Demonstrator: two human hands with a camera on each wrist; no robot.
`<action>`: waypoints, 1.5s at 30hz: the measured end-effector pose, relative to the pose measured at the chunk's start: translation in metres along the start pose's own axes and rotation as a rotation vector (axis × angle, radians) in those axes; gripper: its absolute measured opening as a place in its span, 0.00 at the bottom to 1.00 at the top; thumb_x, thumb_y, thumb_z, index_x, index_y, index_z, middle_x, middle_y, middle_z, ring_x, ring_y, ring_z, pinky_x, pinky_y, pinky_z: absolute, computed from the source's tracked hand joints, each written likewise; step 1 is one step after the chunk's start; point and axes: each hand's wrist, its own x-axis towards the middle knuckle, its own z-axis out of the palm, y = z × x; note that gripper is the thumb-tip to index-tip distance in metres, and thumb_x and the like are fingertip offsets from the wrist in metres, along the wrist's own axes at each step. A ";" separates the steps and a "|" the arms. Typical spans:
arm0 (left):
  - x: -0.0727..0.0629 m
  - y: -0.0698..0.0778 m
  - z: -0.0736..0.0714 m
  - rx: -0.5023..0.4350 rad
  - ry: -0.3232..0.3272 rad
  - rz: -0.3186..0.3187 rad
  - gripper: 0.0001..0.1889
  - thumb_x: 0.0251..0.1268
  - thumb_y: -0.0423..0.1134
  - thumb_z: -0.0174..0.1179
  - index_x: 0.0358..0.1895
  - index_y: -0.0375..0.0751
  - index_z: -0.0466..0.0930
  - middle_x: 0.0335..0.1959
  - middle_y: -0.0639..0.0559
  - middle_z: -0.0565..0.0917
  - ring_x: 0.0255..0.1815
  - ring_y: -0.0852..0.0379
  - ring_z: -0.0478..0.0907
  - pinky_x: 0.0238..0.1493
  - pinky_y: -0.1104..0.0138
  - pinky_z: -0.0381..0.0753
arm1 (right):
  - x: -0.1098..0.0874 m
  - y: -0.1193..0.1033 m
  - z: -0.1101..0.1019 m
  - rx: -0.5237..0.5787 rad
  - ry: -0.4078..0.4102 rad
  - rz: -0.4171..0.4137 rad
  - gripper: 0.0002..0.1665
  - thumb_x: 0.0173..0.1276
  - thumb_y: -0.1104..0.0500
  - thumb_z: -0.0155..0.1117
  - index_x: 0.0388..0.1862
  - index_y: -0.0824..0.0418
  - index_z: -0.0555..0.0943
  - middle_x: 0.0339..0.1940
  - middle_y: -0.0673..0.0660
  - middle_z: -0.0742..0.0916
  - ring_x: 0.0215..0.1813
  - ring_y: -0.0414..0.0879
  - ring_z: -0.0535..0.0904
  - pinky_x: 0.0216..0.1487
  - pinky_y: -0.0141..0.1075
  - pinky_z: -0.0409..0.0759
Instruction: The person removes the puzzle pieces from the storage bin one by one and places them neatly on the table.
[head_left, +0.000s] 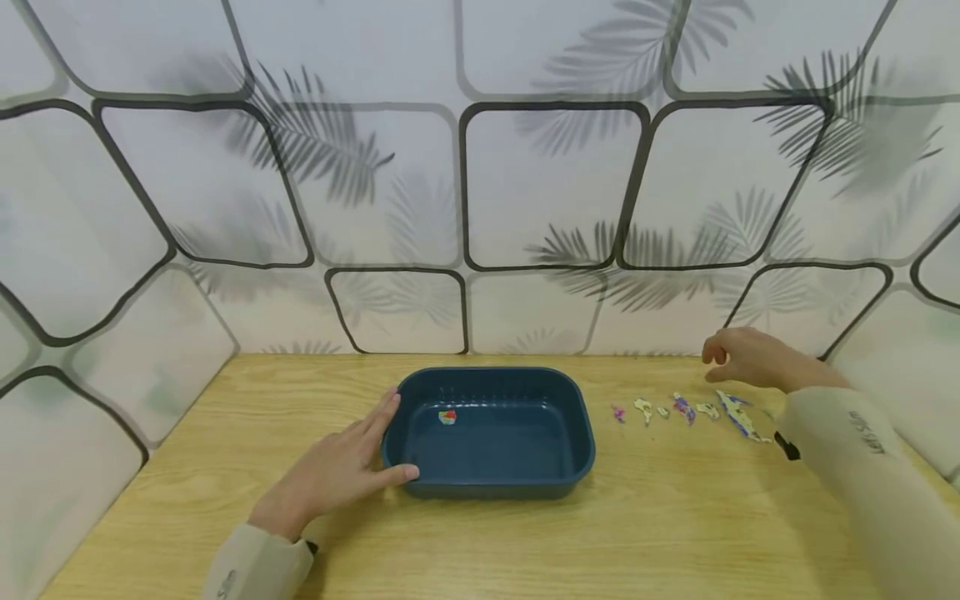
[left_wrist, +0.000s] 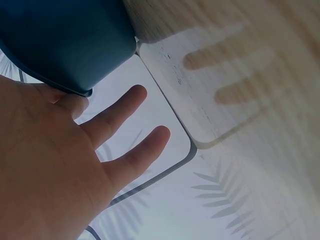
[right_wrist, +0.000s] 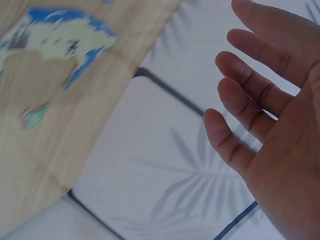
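A dark blue rectangular plastic basin (head_left: 495, 490) stands upright on the wooden table, with one small multicoloured piece (head_left: 447, 417) lying inside. My left hand (head_left: 341, 467) touches its left side, fingers along the rim and thumb at the front-left corner. In the left wrist view, two straight fingers of it stretch past the basin wall (left_wrist: 65, 45). Nothing is held by my right hand (head_left: 753, 358), its fingers loosely bent, above the table's back right. Just below it lies the largest flat piece (head_left: 741, 417), pale with blue edges, also in the right wrist view (right_wrist: 62, 32).
A row of several small flat pieces stretches right of the basin, including a pink one (head_left: 618, 413), a pale one (head_left: 643, 409) and a purple-pink one (head_left: 683, 408). A small green-pink piece (right_wrist: 35, 116) shows in the right wrist view. Patterned wall covering (head_left: 525, 308) closes off the table's back and sides.
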 end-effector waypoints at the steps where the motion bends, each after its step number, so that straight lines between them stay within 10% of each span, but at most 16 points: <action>1: 0.000 0.000 0.000 0.000 0.000 0.000 0.52 0.69 0.68 0.55 0.83 0.38 0.42 0.83 0.45 0.46 0.74 0.35 0.63 0.65 0.40 0.69 | 0.004 -0.005 -0.001 0.008 0.001 -0.006 0.12 0.63 0.61 0.74 0.38 0.68 0.83 0.33 0.53 0.81 0.36 0.48 0.76 0.38 0.50 0.77; 45: 0.002 -0.002 0.000 -0.001 -0.014 -0.005 0.53 0.69 0.67 0.56 0.83 0.39 0.42 0.83 0.45 0.45 0.74 0.34 0.62 0.65 0.39 0.68 | 0.111 -0.189 -0.012 0.085 0.032 -0.344 0.13 0.67 0.59 0.73 0.47 0.63 0.85 0.39 0.55 0.82 0.43 0.55 0.78 0.47 0.50 0.77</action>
